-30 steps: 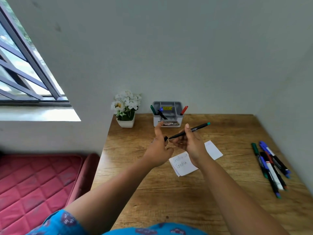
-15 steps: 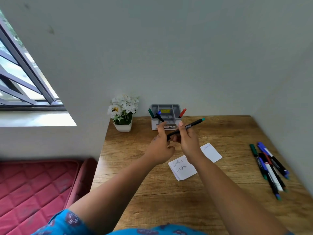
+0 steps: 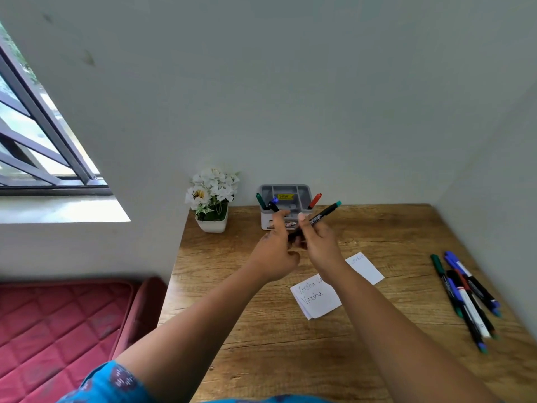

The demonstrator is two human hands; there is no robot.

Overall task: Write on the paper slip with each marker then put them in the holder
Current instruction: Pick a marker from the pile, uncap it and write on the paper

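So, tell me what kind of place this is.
Probably a home study corner: a wooden desk set against plain walls, a grey plastic marker holder, a white pot of white flowers, and a red quilted mattress beside it.

My hands meet above the counter [image 3: 261,338], just short of the holder [image 3: 286,191]. Three markers lean in the holder: green [image 3: 260,201] and blue [image 3: 273,203] at its left, red [image 3: 315,200] at its right; the middle compartments lie open. The flower pot [image 3: 211,224] stands close to its left. Loose markers [image 3: 465,295] crowd the counter's right edge, and paper slips [image 3: 316,298] lie under my right wrist.

Wooden table [image 3: 377,228] — matt, grainy
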